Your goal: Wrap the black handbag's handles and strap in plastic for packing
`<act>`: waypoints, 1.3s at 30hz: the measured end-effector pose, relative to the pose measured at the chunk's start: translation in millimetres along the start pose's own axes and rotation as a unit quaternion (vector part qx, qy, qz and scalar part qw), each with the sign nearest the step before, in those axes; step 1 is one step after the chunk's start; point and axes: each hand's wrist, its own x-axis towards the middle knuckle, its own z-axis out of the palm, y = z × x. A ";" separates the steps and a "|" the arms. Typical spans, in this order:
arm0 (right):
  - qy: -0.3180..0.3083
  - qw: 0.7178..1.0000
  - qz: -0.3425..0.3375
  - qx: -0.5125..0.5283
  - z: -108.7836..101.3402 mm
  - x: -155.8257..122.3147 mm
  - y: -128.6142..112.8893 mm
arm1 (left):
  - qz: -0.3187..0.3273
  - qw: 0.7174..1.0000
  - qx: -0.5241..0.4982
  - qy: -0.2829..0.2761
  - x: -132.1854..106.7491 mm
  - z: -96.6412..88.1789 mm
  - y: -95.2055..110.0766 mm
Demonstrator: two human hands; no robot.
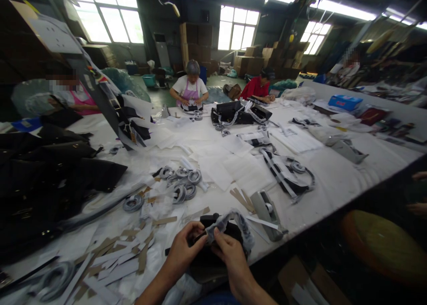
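Observation:
A black handbag sits before me at the table's near edge. Its arched handle is wrapped in clear, greyish plastic. My left hand is closed at the bag's left side, thumb and fingers around the spot where the handle's end meets it. With thumb and fingers, my right hand pinches the wrapped handle near that same end. Both hands partly hide the bag's upper edge, so what lies between the left fingertips is hard to make out. A grey tape dispenser stands just beyond, to the right.
Cardboard and paper strips litter the table at left. Behind them are coiled, wrapped straps and a heap of black bags. Another wrapped bag lies to the right. Several people work around the table, one in a pink apron.

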 end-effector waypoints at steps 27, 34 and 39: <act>-0.041 0.998 -0.023 -0.031 15.9 29.4 63.6 | 0.047 0.998 0.020 0.025 -4.5 6.0 -27.6; 0.006 0.999 -0.003 -0.042 12.2 34.7 66.4 | 0.011 0.999 0.045 -0.008 -3.4 -8.4 -36.7; 0.004 0.998 -0.009 -0.067 13.1 34.9 68.7 | -0.040 0.998 0.029 -0.040 10.4 -14.3 -8.1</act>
